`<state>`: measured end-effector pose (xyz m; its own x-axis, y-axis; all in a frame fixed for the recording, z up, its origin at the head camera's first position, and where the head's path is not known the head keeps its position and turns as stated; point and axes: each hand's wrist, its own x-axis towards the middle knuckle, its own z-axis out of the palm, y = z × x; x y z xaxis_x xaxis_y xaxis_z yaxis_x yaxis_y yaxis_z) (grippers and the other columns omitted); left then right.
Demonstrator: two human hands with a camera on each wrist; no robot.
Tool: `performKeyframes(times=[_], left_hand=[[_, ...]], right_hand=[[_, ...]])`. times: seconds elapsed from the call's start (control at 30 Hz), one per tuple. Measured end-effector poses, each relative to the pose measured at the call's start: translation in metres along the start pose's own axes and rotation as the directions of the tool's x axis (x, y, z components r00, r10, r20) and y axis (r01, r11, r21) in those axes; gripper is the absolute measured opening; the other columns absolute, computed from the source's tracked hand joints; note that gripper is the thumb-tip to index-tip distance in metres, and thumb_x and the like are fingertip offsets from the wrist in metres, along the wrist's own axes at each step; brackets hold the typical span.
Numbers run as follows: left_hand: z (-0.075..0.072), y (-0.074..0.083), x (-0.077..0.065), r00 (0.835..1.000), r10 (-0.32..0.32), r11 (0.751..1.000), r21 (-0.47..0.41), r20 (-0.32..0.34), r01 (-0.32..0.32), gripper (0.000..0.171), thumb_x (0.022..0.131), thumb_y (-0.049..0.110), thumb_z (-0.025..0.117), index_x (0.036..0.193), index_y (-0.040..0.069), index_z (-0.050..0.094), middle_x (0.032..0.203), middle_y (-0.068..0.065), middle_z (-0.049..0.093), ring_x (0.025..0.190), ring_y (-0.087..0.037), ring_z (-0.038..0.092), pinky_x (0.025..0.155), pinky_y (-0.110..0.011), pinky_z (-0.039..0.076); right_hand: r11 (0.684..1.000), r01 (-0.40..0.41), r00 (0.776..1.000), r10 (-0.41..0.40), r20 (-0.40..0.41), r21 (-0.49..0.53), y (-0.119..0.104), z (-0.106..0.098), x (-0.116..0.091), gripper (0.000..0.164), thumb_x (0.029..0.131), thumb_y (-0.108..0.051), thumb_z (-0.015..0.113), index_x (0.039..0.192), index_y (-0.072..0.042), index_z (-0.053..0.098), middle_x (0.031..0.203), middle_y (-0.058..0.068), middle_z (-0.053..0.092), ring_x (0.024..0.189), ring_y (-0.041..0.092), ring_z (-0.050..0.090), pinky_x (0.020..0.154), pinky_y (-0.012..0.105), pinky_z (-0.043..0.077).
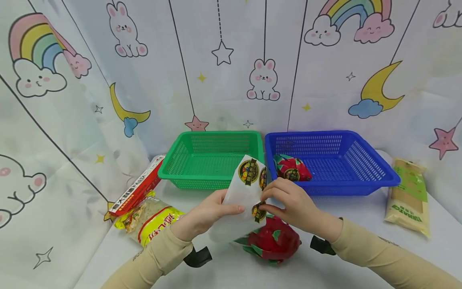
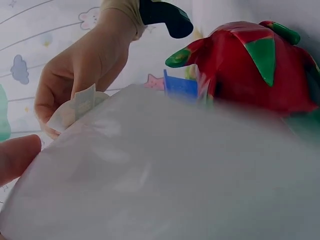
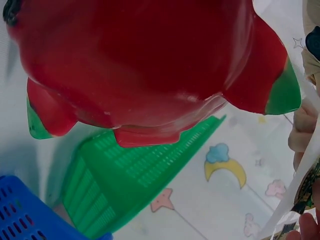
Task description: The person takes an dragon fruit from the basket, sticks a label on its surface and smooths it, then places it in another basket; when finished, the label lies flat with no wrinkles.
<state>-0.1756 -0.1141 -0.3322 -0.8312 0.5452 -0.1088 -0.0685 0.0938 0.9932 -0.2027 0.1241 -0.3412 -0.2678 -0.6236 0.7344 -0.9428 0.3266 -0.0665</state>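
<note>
My left hand (image 1: 203, 212) holds a white sheet of stickers (image 1: 236, 190) upright, its thumb across the front. Round black-and-gold fruit labels are on the sheet. At the sheet's right edge my right hand (image 1: 296, 204) pinches a sticker (image 1: 258, 212); in the left wrist view this sticker (image 2: 75, 109) sticks out past the edge. Just below the hands a red dragon fruit (image 1: 277, 239) with green tips lies on the table, partly behind the sheet. Another dragon fruit (image 1: 292, 166), bearing a similar round label, sits in the blue basket (image 1: 335, 186).
Left of the blue basket stands a green basket (image 1: 202, 182). A red pasta box (image 1: 138, 188) and a yellow-and-clear food bag (image 1: 153, 220) lie at the left of the table. At the right lies a green-and-tan packet (image 1: 408, 196). A patterned curtain (image 1: 231, 88) hangs behind.
</note>
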Motion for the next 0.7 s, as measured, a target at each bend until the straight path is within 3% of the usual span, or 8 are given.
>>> performKeyframes(times=[0.4, 0.7], left_hand=[[-0.0023, -0.0017, -0.0021, 1.000, -0.017, 0.997, -0.070, -0.020, 0.016, 0.039, 0.088, 0.011, 0.059, 0.121, -0.006, 0.048, 0.103, -0.007, 0.065, 0.089, -0.017, 0.064, 0.081, -0.037, 0.052], [-0.0083, -0.0050, -0.0018, 0.998, -0.021, 0.995, -0.098, -0.062, 0.015, 0.040, 0.087, 0.012, 0.059, 0.122, -0.004, 0.047, 0.101, -0.002, 0.063, 0.088, -0.016, 0.064, 0.079, -0.036, 0.053]], right_hand=[[1.000, 0.029, 1.000, -0.029, 0.004, -0.002, -0.0014, -0.0002, -0.0023, 0.027, 0.093, -0.033, 0.049, 0.084, -0.013, 0.064, 0.083, -0.004, 0.061, 0.078, 0.009, 0.054, 0.069, 0.017, 0.045], [0.999, 0.050, 0.999, -0.050, 0.008, -0.009, -0.0030, 0.0000, -0.0037, 0.025, 0.093, -0.032, 0.051, 0.083, -0.013, 0.064, 0.083, -0.004, 0.061, 0.076, 0.009, 0.053, 0.067, 0.017, 0.044]])
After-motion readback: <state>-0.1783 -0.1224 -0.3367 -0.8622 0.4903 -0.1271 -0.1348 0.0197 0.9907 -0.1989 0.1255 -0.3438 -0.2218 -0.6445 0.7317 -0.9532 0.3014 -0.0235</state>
